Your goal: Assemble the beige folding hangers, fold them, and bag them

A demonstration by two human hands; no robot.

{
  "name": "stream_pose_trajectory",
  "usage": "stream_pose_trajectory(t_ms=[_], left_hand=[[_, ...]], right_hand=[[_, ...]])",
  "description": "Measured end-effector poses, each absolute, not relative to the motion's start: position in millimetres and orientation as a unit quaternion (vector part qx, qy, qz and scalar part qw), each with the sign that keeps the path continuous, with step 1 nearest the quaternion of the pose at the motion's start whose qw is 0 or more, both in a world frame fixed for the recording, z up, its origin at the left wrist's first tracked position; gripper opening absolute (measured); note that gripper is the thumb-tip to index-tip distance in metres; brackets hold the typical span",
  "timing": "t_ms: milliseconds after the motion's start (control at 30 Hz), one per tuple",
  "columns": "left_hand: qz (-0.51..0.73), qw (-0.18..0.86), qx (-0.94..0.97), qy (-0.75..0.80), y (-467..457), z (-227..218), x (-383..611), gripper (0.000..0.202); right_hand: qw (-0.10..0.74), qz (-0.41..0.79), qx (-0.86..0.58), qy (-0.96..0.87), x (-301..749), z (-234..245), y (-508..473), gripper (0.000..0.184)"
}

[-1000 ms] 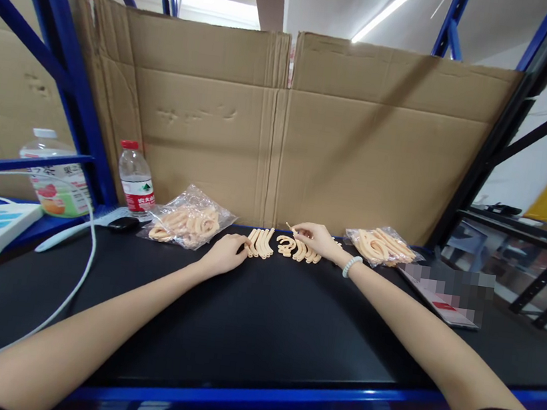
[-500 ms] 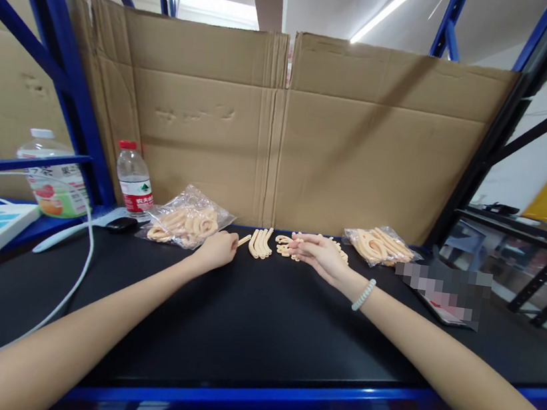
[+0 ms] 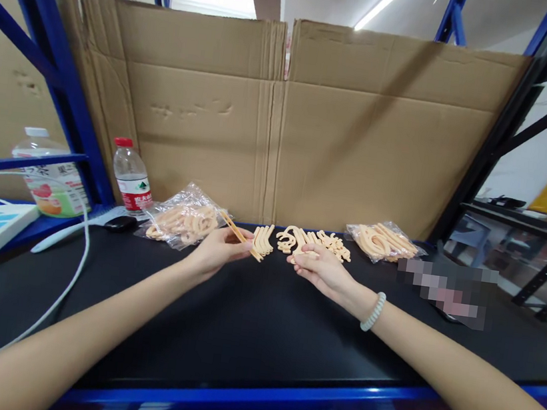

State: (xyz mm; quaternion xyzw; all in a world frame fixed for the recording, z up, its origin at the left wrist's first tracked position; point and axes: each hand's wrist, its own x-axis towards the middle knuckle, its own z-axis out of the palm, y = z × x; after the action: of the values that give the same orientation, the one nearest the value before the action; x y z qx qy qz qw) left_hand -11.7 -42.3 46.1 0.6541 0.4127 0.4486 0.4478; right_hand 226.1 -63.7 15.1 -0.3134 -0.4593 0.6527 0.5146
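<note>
My left hand (image 3: 221, 246) is closed on a thin, pale wooden strip (image 3: 234, 227), raised at a slant above the table, with its lower end near a row of slim curved wooden pieces (image 3: 263, 238). Closed fingers of my right hand (image 3: 321, 268) grip a pale curved wooden piece (image 3: 300, 237), partly covered by the fingers. Just behind that hand lie small loose wooden pieces (image 3: 336, 245), some of them wavy. A round-ended wooden piece (image 3: 286, 239) rests to their left. The two hands are apart.
Clear plastic bags of wooden pieces lie at the left (image 3: 184, 217) and right (image 3: 383, 241). A red-capped bottle (image 3: 131, 176), a larger juice bottle (image 3: 50, 172) and a white cable (image 3: 77, 273) are on the left. A cardboard wall (image 3: 204, 115) stands behind the black table (image 3: 246, 336).
My left hand has lifted and turned, bringing the wooden strip up into view. My right hand has moved lower and closed around a curved wooden piece.
</note>
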Motion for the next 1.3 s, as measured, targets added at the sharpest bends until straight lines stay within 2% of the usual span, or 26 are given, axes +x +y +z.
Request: stream_pose_trajectory(t_ms=[67, 300, 700, 967, 1300], left_hand=[[0.463, 0.468, 0.646, 0.386, -52, 35, 2, 0.034], [0.506, 0.383, 0.693, 0.342, -67, 17, 20, 0.029], [0.507, 0.335, 0.734, 0.304, -76, 15, 20, 0.023], [0.499, 0.314, 0.75, 0.301, -80, 16, 22, 0.021], [0.515, 0.37, 0.707, 0.313, -86, 13, 28, 0.022]], right_hand=[[0.508, 0.663, -0.303, -0.458, 223, 15, -67, 0.033], [0.493, 0.647, -0.312, -0.491, 224, 13, -66, 0.028], [0.383, 0.701, -0.289, -0.527, 229, 16, -68, 0.027], [0.396, 0.667, -0.306, -0.551, 228, 12, -69, 0.028], [0.5, 0.529, -0.311, -0.611, 214, 9, -77, 0.032]])
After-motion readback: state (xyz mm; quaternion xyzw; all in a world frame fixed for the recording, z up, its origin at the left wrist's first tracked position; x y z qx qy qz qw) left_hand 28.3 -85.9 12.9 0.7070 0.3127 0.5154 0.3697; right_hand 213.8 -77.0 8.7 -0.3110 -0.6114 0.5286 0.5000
